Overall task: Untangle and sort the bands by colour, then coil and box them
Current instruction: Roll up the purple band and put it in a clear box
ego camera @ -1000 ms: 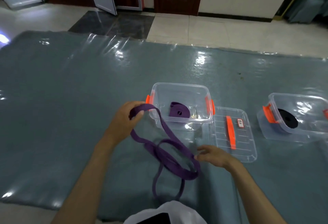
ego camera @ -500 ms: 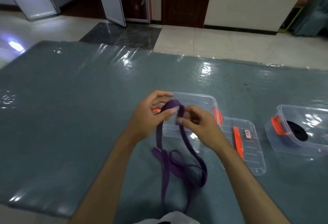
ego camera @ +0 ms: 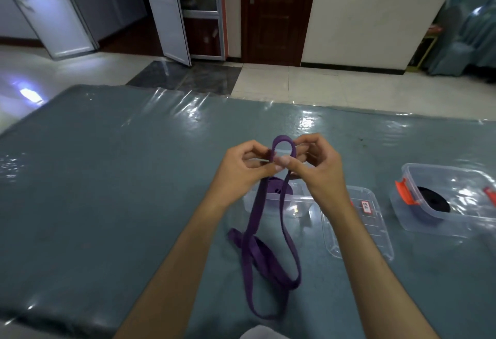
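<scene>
Table (ego camera: pixel 107 177), covered in grey-blue cloth under clear film, fills the view. At 3 o'clock stands a clear box (ego camera: pixel 456 220) holding a black coil (ego camera: pixel 432 202). At centre, a second clear box (ego camera: pixel 276 204) with a purple coil (ego camera: pixel 276 193) inside; its lid (ego camera: pixel 357 226) lies just right of it. The purple band (ego camera: pixel 268 258) hangs from raised hands toward 6 o'clock, slack loops resting on the table. Since a second ago the right hand (ego camera: pixel 319 175) has come up from the table to join the left hand (ego camera: pixel 241 175); both now pinch the band's top fold. Judgement: coiling is starting.
</scene>
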Tool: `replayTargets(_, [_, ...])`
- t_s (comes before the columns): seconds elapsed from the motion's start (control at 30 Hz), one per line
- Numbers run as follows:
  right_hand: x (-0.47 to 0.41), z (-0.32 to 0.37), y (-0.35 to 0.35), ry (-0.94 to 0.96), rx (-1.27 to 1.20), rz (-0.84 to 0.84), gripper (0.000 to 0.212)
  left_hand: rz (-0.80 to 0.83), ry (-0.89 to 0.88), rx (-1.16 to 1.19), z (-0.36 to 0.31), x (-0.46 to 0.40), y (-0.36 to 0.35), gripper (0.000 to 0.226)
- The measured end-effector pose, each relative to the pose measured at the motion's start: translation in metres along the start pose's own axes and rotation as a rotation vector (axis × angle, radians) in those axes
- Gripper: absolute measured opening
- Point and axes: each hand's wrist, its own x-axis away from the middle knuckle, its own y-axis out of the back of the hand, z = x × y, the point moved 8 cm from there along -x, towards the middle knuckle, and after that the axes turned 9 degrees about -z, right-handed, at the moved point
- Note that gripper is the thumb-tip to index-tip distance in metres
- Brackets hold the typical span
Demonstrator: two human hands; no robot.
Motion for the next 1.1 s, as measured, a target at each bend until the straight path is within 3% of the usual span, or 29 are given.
replayTargets(0.1, [0.002, 0.007, 0.001, 0.022, 0.007, -0.008, 0.044, 0.101, 0.036, 0.077, 0.002, 0.01, -0.02, 0.03])
replayTargets(0.27, [0.0, -0.004, 0.006, -0.024, -0.015, -0.015, 0.037, -0.032, 0.019, 0.118, 0.008, 0.008, -0.024, 0.03])
replayTargets(0.47, [-0.011, -0.012, 0.008, -0.101, 0.068, 0.057, 0.043, -0.062, -0.183, -0.29, 0.011, -0.003, -0.024, 0.027])
replayTargets(0.53, [-0.016, -0.017, 0.008, -0.121, 0.117, 0.059, 0.031, -0.049, -0.215, -0.356, 0.015, -0.004, -0.025, 0.027])
replayTargets(0.6, [-0.021, -0.021, 0.008, -0.142, 0.146, 0.054, 0.014, -0.063, -0.204, -0.365, 0.02, -0.005, -0.022, 0.029])
replayTargets(0.83, [-0.031, -0.02, 0.01, -0.154, 0.032, 0.021, 0.021, -0.086, -0.189, -0.269, 0.023, -0.006, -0.019, 0.027])
replayTargets(1.1, [-0.028, -0.041, 0.011, -0.37, 0.052, 0.039, 0.012, -0.018, -0.273, -0.484, 0.026, -0.01, -0.019, 0.029])
